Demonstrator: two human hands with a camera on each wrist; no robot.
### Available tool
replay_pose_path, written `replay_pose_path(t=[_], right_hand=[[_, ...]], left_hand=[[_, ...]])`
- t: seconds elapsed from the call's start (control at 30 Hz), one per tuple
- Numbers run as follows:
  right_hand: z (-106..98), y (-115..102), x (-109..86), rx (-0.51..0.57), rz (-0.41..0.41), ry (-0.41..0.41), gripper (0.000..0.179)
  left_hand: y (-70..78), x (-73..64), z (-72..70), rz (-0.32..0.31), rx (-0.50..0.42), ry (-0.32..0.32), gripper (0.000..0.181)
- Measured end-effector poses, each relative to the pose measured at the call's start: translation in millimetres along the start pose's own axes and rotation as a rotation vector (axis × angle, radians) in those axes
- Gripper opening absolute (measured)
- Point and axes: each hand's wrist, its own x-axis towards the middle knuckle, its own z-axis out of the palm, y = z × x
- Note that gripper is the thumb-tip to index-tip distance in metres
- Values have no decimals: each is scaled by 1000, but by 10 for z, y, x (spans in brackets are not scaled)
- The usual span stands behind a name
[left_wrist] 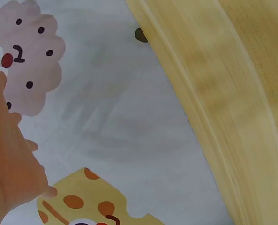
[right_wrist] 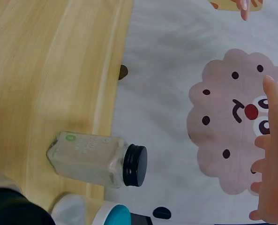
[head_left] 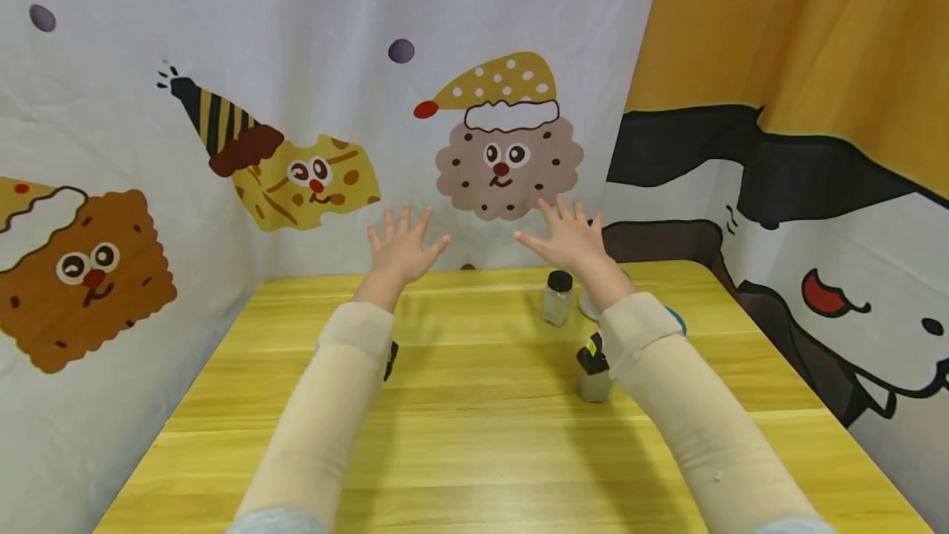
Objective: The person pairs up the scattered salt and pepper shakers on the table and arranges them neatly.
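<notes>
Both hands are raised over the far side of the table, fingers spread and holding nothing. My left hand (head_left: pixel 400 250) is on the left, with its thumb pointing inward. Level with it, my right hand (head_left: pixel 569 239) also has its thumb turned inward. Just below the right hand in the head view stands a clear jar (head_left: pixel 558 298) with a black lid and pale contents; the right wrist view shows this jar (right_wrist: pixel 89 159) too. A second container (head_left: pixel 596 386), dark-topped with a greyish body, stands nearer, beside the right forearm.
Behind the right forearm, a whitish round thing (head_left: pixel 589 306) and a blue-edged thing (head_left: pixel 676 320) are partly hidden. The right wrist view shows a white rim with a teal inside (right_wrist: pixel 117 215). Printed curtains (head_left: pixel 326 39) hang behind the wooden table (head_left: pixel 474 452).
</notes>
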Motion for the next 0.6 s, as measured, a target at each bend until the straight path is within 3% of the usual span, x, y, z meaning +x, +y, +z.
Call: replay_pose_path(t=[0.6], right_hand=[[-58,101,-162,27,-54,69,96]], left_hand=[[145,-93,17,78,-48,54,78]])
